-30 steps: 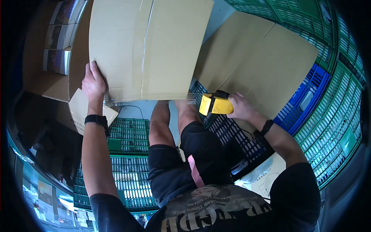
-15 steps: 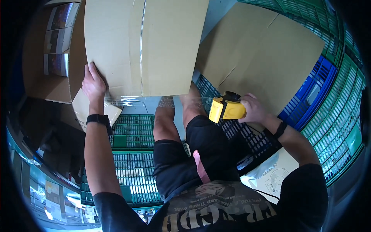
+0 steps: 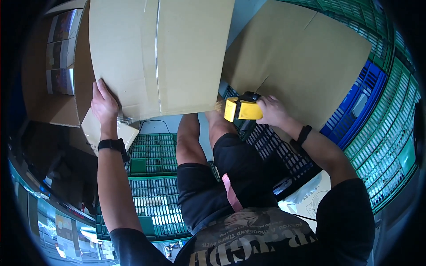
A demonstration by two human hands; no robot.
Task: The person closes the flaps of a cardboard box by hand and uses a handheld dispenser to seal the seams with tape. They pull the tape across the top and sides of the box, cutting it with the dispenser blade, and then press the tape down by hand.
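A large brown cardboard box (image 3: 159,53) stands in front of me, its top flaps closed with a taped seam down the middle. My left hand (image 3: 104,103) presses flat on the box's near left edge, where a strip of clear tape hangs. My right hand (image 3: 271,111) grips a yellow tape dispenser (image 3: 242,108) at the box's near right corner. I wear a black band on each wrist.
A flat brown cardboard sheet (image 3: 306,62) leans at the right over blue (image 3: 359,102) and green crates (image 3: 390,133). Green crates (image 3: 153,177) lie under my legs. An open carton (image 3: 53,66) with printed packs stands at the left.
My right hand has carried the tape dispenser rightwards along the box's near edge to its right corner. My left hand has stayed on the left edge.
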